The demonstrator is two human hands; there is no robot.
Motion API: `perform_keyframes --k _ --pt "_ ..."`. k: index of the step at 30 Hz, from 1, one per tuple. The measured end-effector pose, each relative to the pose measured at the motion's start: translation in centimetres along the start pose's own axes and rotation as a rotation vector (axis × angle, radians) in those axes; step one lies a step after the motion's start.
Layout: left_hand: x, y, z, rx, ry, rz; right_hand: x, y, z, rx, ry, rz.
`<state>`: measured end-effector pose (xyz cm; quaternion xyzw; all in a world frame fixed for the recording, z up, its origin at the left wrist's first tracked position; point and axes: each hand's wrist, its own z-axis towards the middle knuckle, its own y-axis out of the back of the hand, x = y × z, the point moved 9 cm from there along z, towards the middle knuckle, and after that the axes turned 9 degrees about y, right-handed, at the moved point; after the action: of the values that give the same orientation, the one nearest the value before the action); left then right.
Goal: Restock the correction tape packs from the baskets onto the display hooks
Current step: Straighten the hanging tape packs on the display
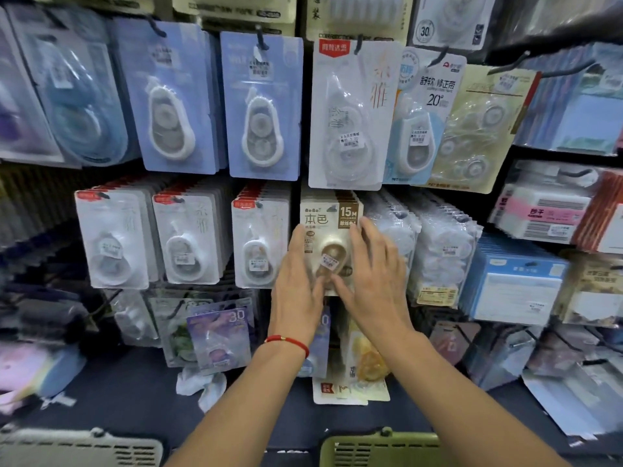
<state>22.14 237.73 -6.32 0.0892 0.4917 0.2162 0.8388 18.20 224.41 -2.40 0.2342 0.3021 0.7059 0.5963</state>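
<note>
A stack of beige correction tape packs (pixel 328 227) marked 15M hangs on a hook in the middle row of the display wall. My left hand (pixel 296 288) lies flat against the stack's left edge, fingers together and pointing up. My right hand (pixel 374 278) presses on the stack's right side and lower front with fingers spread. Neither hand is closed around a pack. A red cord bracelet sits on my left wrist. The hook under the stack is hidden by the packs.
White packs (pixel 188 237) fill the hooks to the left, clear-wrapped ones (pixel 441 251) to the right, blue packs (pixel 259 106) above. Loose packs (pixel 219 335) lean on the dark shelf below. A grey basket (pixel 81 446) and a green basket (pixel 381 446) sit at the bottom edge.
</note>
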Motion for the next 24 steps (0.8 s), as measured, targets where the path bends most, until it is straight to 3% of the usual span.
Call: perform_keyframes --k 13,18,24 --pt "-0.1 0.6 -0.2 0.105 -0.029 0.112 -0.2 -1.4 -0.9 -0.129 0.185 -0.274" --pt "0.2 3.0 -0.7 0.249 -0.102 0.243 0.2 -1.0 -0.9 -0.136 0.179 -0.284" --pt "1.2 9.8 -1.5 0.136 -0.197 0.414 1.9 1.1 -2.5 -0.15 0.199 -0.209"
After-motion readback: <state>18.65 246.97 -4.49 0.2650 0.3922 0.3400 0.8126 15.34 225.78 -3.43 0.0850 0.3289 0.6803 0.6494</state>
